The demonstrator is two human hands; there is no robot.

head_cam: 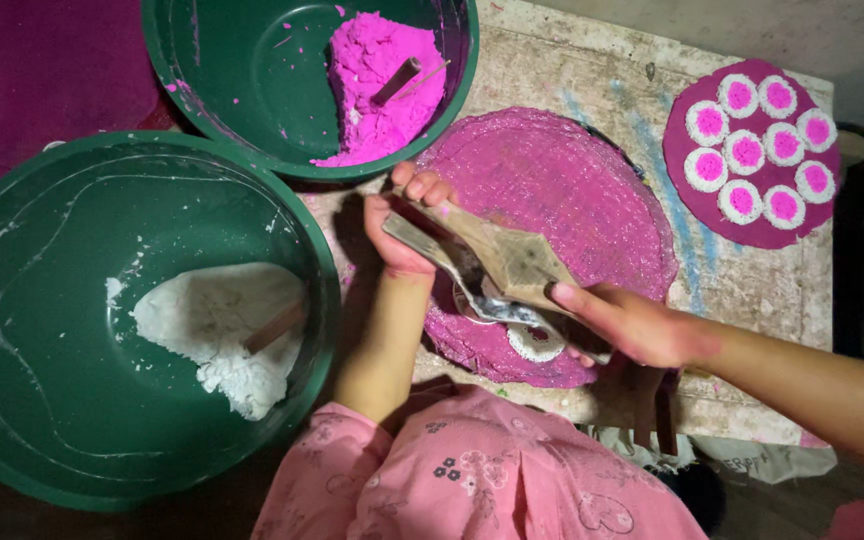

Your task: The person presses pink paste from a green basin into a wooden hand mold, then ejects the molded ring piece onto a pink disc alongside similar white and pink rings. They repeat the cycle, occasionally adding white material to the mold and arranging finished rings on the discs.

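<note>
The left hand [404,225] is gripping one end of a flat wooden mould [497,262], its fingers curling over the top edge and the thumb pressing against the near side, so the hand is clenched around the wood. The right hand [632,325] is holding the opposite, wider end of the same mould, with the fingers lying along its upper face and the thumb tucked beneath; it too is grasping the wood. The mould is hovering tilted over the near part of a round pink tray [592,190], which is lying on a worn, stained table [752,280]. Just under the mould a small white round cake [535,343] is sitting on the tray, partly hidden by the wood. To the far right a smaller dark pink tray [682,190] is carrying nine white cakes with pink centres [747,150]. Beside the left hand a green basin [252,90] is holding bright pink dough [382,85] with a stick standing in it, and nearer, a bigger green basin [52,330] is holding white dough [217,325] with another stick. A pink flowered garment [472,480] is showing at the bottom edge.
</note>
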